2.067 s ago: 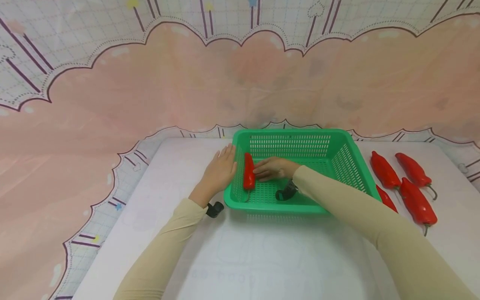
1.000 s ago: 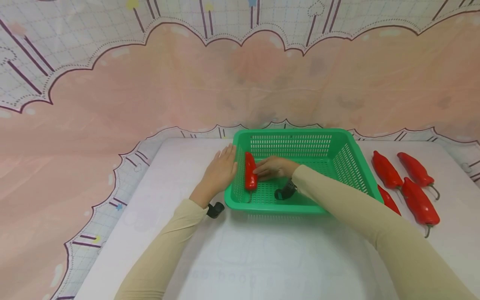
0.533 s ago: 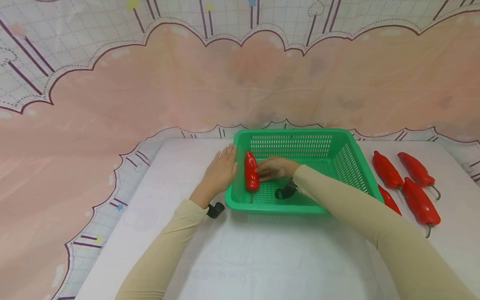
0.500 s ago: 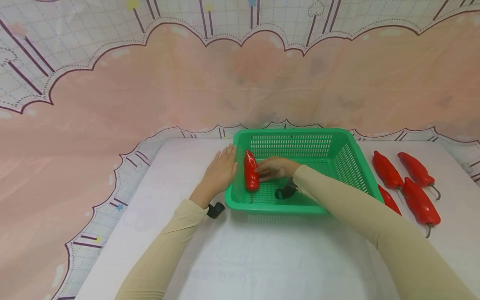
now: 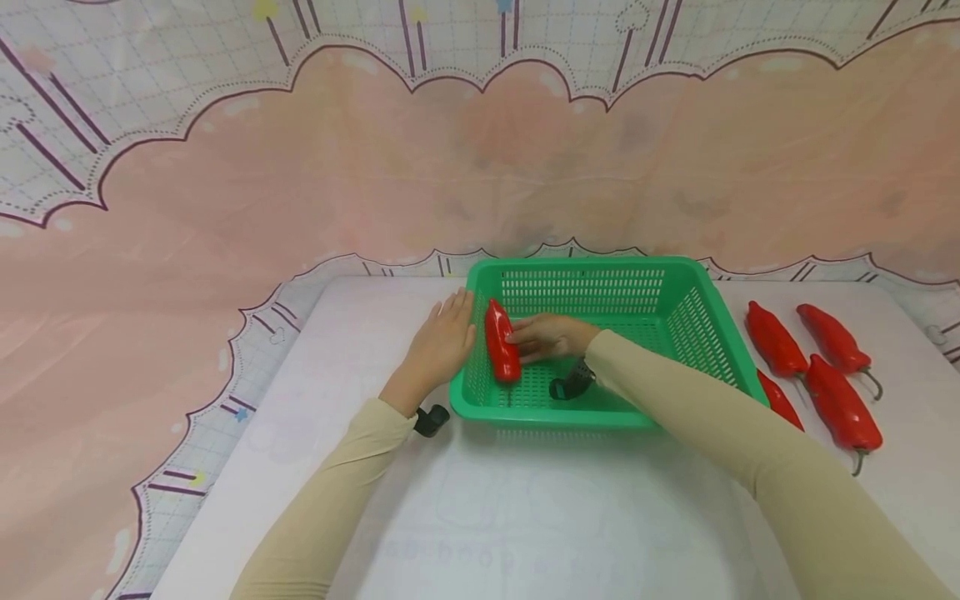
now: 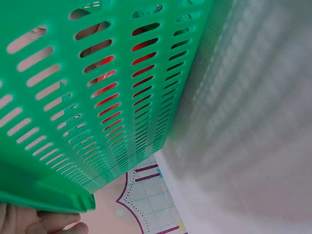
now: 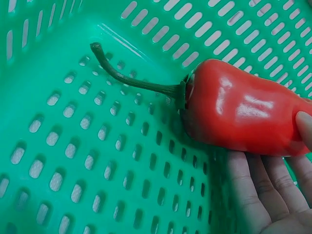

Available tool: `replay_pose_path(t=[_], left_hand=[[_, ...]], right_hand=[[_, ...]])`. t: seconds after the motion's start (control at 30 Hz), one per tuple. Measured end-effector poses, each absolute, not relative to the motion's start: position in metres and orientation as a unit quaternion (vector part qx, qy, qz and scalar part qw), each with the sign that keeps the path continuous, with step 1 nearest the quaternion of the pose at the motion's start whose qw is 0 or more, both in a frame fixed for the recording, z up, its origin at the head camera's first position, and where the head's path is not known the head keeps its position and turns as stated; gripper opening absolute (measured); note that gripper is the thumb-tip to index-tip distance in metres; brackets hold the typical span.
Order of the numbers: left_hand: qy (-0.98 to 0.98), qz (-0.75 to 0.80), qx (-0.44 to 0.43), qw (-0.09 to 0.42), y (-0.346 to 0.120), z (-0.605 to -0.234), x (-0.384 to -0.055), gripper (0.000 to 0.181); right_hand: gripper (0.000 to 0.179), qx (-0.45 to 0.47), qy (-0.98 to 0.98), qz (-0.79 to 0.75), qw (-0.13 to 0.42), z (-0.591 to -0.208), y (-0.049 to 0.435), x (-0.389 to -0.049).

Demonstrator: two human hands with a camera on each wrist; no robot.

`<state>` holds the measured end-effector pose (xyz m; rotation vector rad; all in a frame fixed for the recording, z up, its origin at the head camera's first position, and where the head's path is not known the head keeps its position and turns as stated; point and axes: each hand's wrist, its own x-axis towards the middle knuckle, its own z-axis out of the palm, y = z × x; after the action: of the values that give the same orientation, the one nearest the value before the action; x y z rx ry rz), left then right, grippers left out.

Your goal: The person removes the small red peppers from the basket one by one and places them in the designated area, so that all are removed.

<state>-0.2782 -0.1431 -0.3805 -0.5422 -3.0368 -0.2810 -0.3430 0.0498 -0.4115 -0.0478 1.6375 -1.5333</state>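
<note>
My right hand (image 5: 551,335) is inside the green plastic basket (image 5: 585,417) near its left end. It holds a red pepper (image 5: 501,342), with the thumb on one side and several fingers under the other, as the right wrist view shows. The green stem (image 7: 131,80) of this pepper (image 7: 239,105) points over the slotted basket floor. My left hand (image 5: 444,337) lies against the outside of the basket's left rim with its fingers stretched out. In the left wrist view its fingertips (image 6: 53,220) sit just below the rim, and the pepper's red shows through the wall slots.
Several more red peppers (image 5: 840,404) lie on the white table (image 5: 480,500) to the right of the basket, one partly hidden behind the basket's rim. A patterned cloth backdrop (image 5: 450,183) rises behind the table. Each wrist carries a small black camera (image 5: 431,421).
The pepper in my right hand has tilted, its tip shifting slightly left and its stem end slightly right. Both arms stay almost in place, and my left hand keeps to the rim.
</note>
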Motion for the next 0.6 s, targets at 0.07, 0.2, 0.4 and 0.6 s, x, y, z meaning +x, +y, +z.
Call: replay_pose_path(t=[0.07, 0.2, 0.4, 0.6], left_hand=[[-0.98, -0.092, -0.175, 0.022, -0.143, -0.38, -0.278, 0.056], [-0.98, -0.092, -0.177, 0.024, -0.143, -0.381, -0.279, 0.056], [-0.98, -0.093, -0.176, 0.022, -0.143, -0.38, -0.278, 0.056], [-0.98, -0.092, -0.176, 0.022, -0.143, -0.38, -0.278, 0.056]], right_hand=[[0.051, -0.025, 0.658, -0.616, 0.432, -0.411, 0.05, -0.343], [0.05, -0.03, 0.66, -0.617, 0.427, -0.407, 0.051, -0.342], [0.049, -0.025, 0.654, -0.627, 0.424, -0.405, 0.052, -0.345], [0.048, -0.035, 0.654, -0.636, 0.408, -0.401, 0.056, -0.347]])
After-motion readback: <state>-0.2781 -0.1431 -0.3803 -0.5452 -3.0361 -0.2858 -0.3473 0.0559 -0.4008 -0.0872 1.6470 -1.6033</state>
